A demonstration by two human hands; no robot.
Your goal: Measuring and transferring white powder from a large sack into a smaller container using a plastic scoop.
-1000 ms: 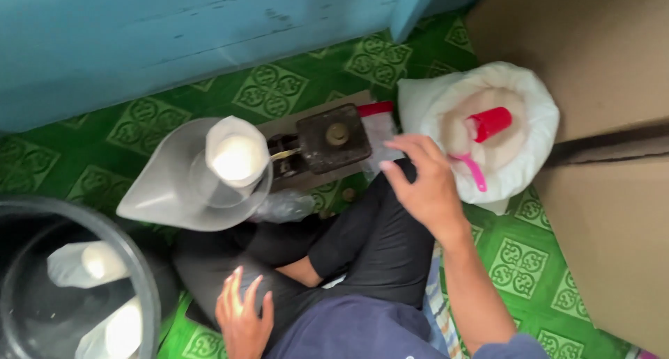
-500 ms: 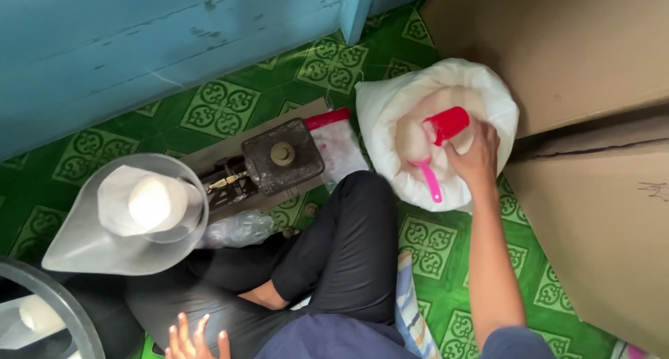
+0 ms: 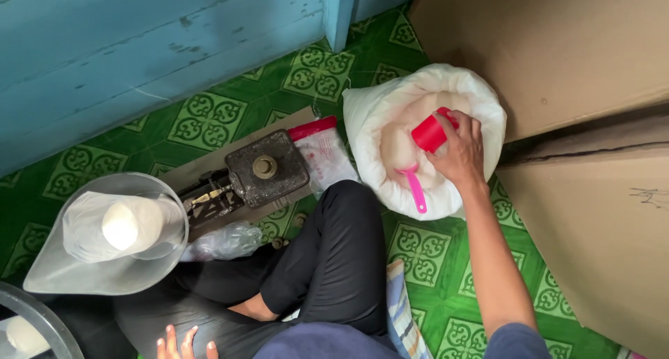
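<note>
My right hand (image 3: 460,150) reaches into an open white sack (image 3: 376,108) of white powder and grips a red scoop cup (image 3: 429,133). A pink scoop (image 3: 415,189) lies in the powder just left of the hand. My left hand (image 3: 182,344) rests on my lap at the bottom edge, fingers apart, holding nothing; only the fingertips show. My crossed legs in black trousers (image 3: 327,261) fill the space between the two hands.
A dark metal device (image 3: 265,169) stands on the green patterned floor. A clear funnel-like bowl (image 3: 56,275) holding a filled plastic bag (image 3: 122,225) stands at the left. Brown cardboard (image 3: 592,213) rises on the right, a blue wooden wall (image 3: 139,45) at the back.
My right hand moved from near the dark device to the sack and closed on the red cup. The view has shifted right. My left hand has slid lower in view.
</note>
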